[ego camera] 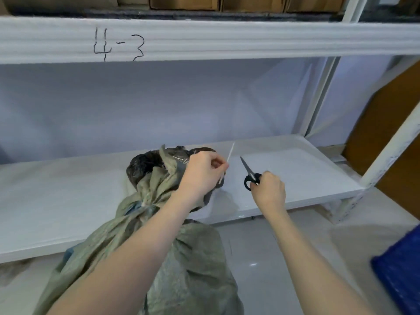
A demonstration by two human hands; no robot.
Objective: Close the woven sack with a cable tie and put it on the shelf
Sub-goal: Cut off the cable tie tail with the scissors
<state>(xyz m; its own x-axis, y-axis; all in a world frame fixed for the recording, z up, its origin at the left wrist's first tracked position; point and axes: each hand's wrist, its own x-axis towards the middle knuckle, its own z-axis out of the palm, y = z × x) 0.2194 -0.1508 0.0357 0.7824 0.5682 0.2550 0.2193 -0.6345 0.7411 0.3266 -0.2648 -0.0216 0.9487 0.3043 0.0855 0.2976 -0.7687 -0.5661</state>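
A grey-green woven sack (193, 264) stands on the floor against the front edge of the white lower shelf (68, 201). Its neck is bunched and cinched, with a black liner (143, 164) spilling from the top. My left hand (200, 173) pinches the free tail of a white cable tie (230, 153), which points up and to the right. My right hand (269, 189) holds black-handled scissors (250, 176) just right of the tie, blades closed and pointing up-left, apart from the tie.
The upper shelf beam (227, 39) is marked "4-3", with cardboard boxes (184, 2) above it. A white upright post (391, 153) stands at the right, brown boards (386, 123) behind it. A blue crate (400, 269) sits on the floor at the lower right.
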